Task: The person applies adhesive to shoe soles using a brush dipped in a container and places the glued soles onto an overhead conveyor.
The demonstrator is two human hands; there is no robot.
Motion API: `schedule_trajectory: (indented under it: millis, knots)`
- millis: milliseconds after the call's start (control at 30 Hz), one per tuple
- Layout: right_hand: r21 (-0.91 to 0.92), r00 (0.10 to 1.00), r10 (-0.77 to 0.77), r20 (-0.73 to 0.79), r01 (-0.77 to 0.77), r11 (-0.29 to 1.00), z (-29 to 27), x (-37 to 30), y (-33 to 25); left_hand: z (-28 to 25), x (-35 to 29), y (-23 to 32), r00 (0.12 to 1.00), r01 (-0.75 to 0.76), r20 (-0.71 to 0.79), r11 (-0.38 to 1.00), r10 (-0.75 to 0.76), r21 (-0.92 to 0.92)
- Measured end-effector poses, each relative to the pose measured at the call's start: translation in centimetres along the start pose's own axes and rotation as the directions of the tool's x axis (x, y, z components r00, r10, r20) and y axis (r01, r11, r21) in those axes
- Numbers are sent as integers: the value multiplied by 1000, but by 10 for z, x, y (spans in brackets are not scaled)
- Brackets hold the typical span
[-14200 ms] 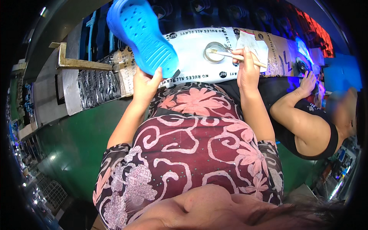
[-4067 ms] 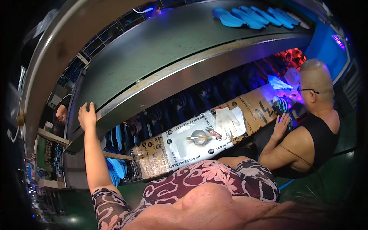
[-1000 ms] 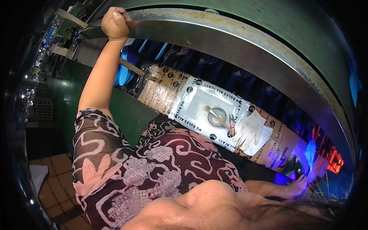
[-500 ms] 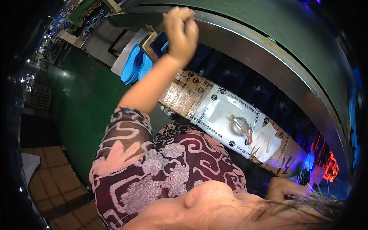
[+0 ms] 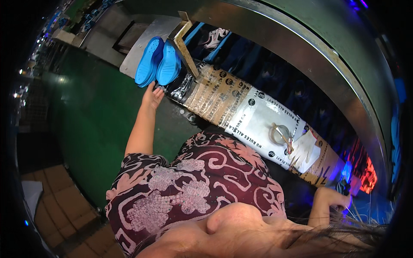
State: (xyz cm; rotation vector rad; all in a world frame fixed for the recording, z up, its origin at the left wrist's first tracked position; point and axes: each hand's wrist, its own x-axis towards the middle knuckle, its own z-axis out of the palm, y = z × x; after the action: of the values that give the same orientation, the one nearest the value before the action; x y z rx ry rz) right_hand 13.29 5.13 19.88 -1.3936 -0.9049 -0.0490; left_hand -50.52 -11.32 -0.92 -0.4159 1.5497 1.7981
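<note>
My left hand [image 5: 153,96] reaches out to the far left with its fingers apart and nothing in them. Its fingertips come up to the near ends of two stacks of blue shoe soles, a left stack [image 5: 148,62] and a right stack [image 5: 168,68]; whether they touch, I cannot tell. The soles rest on a grey metal shelf [image 5: 138,39]. At the lower right, my right hand [image 5: 334,198] is bent at the wrist beside a dark, blue-lit object [image 5: 343,185]. Its fingers are mostly in shadow, so their grip does not show.
A taped cardboard-covered ledge [image 5: 215,92] carries a small round dish [image 5: 279,134] with a brush across it, and white gloves [image 5: 304,150]. Behind it, shoes [image 5: 215,38] sit beneath a curved metal rim [image 5: 301,41]. An angled metal bracket [image 5: 185,51] stands beside the soles. Cardboard boxes [image 5: 64,198] lie lower left.
My left hand has come down and left from in front of the metal rim to the blue soles, its curled fingers now stretched out. My right hand stays at the lower right.
</note>
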Motion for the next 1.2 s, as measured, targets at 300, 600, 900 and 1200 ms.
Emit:
schedule_trajectory:
  millis: [300, 600, 900, 1200]
  knots:
    - [62, 999, -24, 48, 21, 998, 22, -12, -36, 16, 67, 4, 985, 170, 14, 985, -170, -5]
    - [111, 988, -66, 142, 50, 993, 22, -36, -47, -103, 9, -13, 992, 81, 61, 926, -111, 368]
    - [-8, 987, -63, 146, 65, 998, -70, -39, -17, -91, -73, -50, 805, 140, 463, 877, -371, 459]
    - [-164, 971, 14, 239, 26, 986, -102, -45, 13, 46, -105, -131, 626, 190, 656, 898, -422, 396]
